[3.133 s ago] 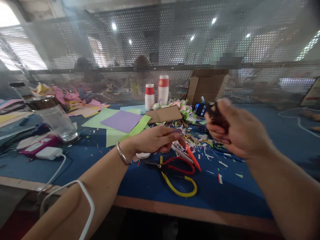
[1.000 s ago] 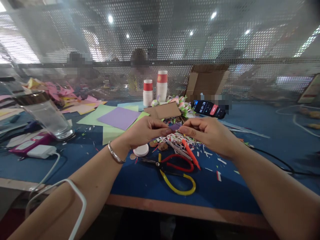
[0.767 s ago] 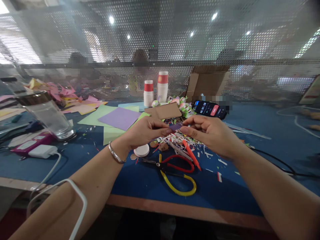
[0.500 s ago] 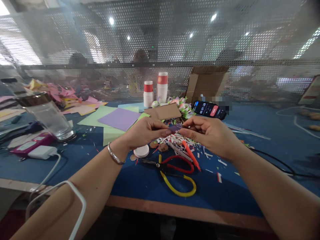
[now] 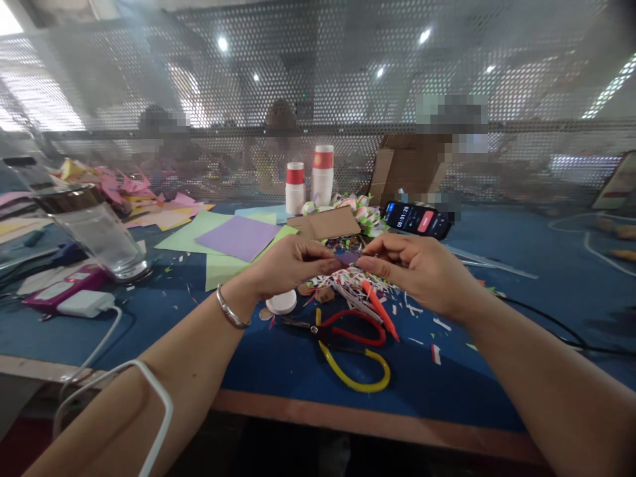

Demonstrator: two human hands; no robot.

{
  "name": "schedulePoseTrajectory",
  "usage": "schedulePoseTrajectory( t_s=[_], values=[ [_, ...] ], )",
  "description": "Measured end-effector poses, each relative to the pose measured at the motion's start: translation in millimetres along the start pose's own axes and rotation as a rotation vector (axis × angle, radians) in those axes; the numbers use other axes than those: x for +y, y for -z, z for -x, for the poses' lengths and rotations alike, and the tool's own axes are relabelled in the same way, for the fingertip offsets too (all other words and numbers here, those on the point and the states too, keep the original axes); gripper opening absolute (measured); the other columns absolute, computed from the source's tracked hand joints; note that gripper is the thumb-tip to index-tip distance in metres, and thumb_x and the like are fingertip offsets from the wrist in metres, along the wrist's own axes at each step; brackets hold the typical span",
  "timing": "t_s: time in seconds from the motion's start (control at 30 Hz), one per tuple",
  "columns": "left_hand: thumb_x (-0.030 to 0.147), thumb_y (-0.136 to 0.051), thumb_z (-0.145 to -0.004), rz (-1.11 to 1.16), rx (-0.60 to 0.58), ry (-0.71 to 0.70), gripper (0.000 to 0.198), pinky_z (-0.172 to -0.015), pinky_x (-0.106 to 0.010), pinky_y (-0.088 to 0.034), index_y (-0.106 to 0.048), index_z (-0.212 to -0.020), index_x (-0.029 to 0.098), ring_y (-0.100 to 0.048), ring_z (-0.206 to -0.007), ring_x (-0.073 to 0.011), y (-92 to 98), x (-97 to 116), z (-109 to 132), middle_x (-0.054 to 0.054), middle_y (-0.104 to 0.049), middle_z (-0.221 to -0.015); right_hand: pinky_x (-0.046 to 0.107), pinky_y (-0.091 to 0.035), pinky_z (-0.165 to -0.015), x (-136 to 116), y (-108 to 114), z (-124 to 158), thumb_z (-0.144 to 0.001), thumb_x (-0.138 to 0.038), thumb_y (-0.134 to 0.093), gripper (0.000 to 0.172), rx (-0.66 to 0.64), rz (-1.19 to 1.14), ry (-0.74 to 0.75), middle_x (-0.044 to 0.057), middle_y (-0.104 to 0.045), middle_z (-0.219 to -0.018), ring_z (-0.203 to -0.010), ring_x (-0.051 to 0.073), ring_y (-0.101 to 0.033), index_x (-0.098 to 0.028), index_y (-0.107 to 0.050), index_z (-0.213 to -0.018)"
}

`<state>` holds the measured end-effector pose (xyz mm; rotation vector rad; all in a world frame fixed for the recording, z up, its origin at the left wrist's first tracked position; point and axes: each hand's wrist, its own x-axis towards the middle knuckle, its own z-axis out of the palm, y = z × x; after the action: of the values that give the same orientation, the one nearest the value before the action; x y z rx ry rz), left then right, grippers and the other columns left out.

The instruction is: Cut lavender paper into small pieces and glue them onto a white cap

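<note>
My left hand [image 5: 291, 265] and my right hand [image 5: 415, 268] meet above the blue table, both pinching a small purple paper piece [image 5: 348, 258] between their fingertips. Right below them lies a heap of white, green and red paper scraps [image 5: 358, 281]. Scissors with one red and one yellow handle [image 5: 348, 348] rest on the table in front of the hands, beside an orange pen [image 5: 380, 308] and a white round lid [image 5: 281, 303].
A glass jar [image 5: 102, 235] and a charger with white cable [image 5: 84, 303] are at the left. Green and purple paper sheets [image 5: 238, 238], red-and-white paper cups [image 5: 311, 182], a cardboard box [image 5: 407, 169] and a phone [image 5: 417, 218] lie behind. A perforated screen [image 5: 318, 99] backs the table.
My right hand, which three seconds ago was raised holding a dark object, has come down to join the left on the purple piece. In the last second both hands barely moved.
</note>
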<state>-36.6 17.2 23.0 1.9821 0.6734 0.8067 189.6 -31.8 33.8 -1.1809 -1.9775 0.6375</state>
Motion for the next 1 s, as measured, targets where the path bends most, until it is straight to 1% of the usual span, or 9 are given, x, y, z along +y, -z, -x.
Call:
schedulePoseTrajectory(
  t_s=[0.13, 0.23, 0.3, 0.47, 0.63, 0.73, 0.83, 0.93, 1.0],
  values=[
    [0.031, -0.07, -0.085, 0.012, 0.011, 0.014, 0.019, -0.062, -0.022, -0.04, -0.078, -0.08, 0.014, -0.054, -0.066, -0.0103, -0.3, 2, 1, -0.002, -0.069, -0.073, 0.026, -0.035, -0.052, -2, -2, 1, -0.088, -0.06, -0.063, 0.042, 0.007, -0.005, 0.003, -0.001, -0.056, -0.066, -0.058, 0.011, -0.046, -0.019, -0.067, -0.081],
    [0.035, -0.071, -0.084, 0.007, 0.019, 0.038, 0.022, -0.061, -0.023, -0.038, -0.077, -0.076, 0.015, -0.051, -0.065, -0.01, -1.2, 3, 2, -0.001, -0.066, -0.069, 0.026, -0.027, -0.047, -2, -1, 2, -0.09, -0.059, -0.062, 0.042, 0.065, -0.073, -0.008, -0.004, -0.045, -0.059, -0.052, 0.009, -0.035, -0.019, -0.064, -0.078],
    [0.039, -0.072, -0.083, 0.023, 0.033, 0.053, 0.026, -0.059, -0.023, -0.035, -0.076, -0.073, 0.015, -0.049, -0.064, -0.0099, -2.6, 1, 2, 0.0, -0.063, -0.066, 0.025, -0.025, -0.046, -2, -1, 2, -0.089, -0.058, -0.064, 0.04, 0.118, -0.126, -0.018, -0.005, -0.043, -0.059, -0.051, 0.008, -0.033, -0.019, -0.064, -0.079],
    [0.049, -0.075, -0.078, 0.146, 0.12, 0.091, 0.034, -0.057, -0.024, -0.033, -0.076, -0.074, 0.015, -0.047, -0.062, -0.0101, -9.5, -4, 0, 0.0, -0.062, -0.066, 0.024, -0.03, -0.047, -2, -2, 1, -0.084, -0.057, -0.071, 0.039, 0.141, -0.171, -0.046, -0.003, -0.05, -0.064, -0.054, 0.009, -0.038, -0.018, -0.067, -0.087],
    [0.044, -0.075, -0.079, 0.21, 0.109, 0.121, 0.033, -0.054, -0.023, -0.032, -0.072, -0.066, 0.014, -0.042, -0.057, -0.0077, -18.4, -1, -1, 0.002, -0.057, -0.06, 0.024, -0.036, -0.051, 0, -7, 0, -0.082, -0.054, -0.074, 0.038, 0.108, -0.213, -0.077, 0.0, -0.06, -0.071, -0.059, 0.011, -0.048, -0.018, -0.066, -0.089],
    [0.043, -0.078, -0.077, 0.274, 0.121, 0.139, 0.03, -0.056, -0.023, -0.035, -0.076, -0.074, 0.013, -0.046, -0.059, -0.0079, -23.9, -3, -2, 0.0, -0.061, -0.065, 0.025, -0.04, -0.058, 2, -8, 0, -0.081, -0.05, -0.076, 0.034, 0.135, -0.189, -0.064, 0.001, -0.063, -0.076, -0.066, 0.012, -0.053, -0.018, -0.067, -0.088],
    [0.046, -0.08, -0.074, 0.302, 0.137, 0.152, 0.034, -0.057, -0.022, -0.038, -0.077, -0.079, 0.013, -0.049, -0.061, -0.0079, -28.3, -8, -3, -0.002, -0.065, -0.07, 0.026, -0.041, -0.06, 3, -8, -1, -0.08, -0.047, -0.077, 0.031, 0.156, -0.17, -0.062, 0.001, -0.063, -0.076, -0.067, 0.013, -0.053, -0.017, -0.067, -0.085],
    [0.046, -0.078, -0.077, 0.299, 0.118, 0.173, 0.04, -0.053, -0.022, -0.036, -0.078, -0.101, 0.014, -0.049, -0.057, -0.0073, -30.2, -11, -3, -0.002, -0.066, -0.073, 0.027, -0.04, -0.06, 4, -7, -2, -0.08, -0.047, -0.077, 0.032, 0.156, -0.126, -0.064, 0.001, -0.063, -0.074, -0.066, 0.013, -0.051, -0.017, -0.068, -0.084],
    [0.046, -0.077, -0.078, 0.23, 0.129, 0.175, 0.046, -0.05, -0.022, -0.034, -0.075, -0.114, 0.017, -0.047, -0.054, -0.007, -30.1, -11, -3, -0.003, -0.068, -0.077, 0.027, -0.038, -0.058, 4, -7, -2, -0.08, -0.048, -0.076, 0.032, 0.148, -0.099, -0.066, 0.002, -0.063, -0.073, -0.065, 0.013, -0.05, -0.017, -0.068, -0.084]
  ],
)
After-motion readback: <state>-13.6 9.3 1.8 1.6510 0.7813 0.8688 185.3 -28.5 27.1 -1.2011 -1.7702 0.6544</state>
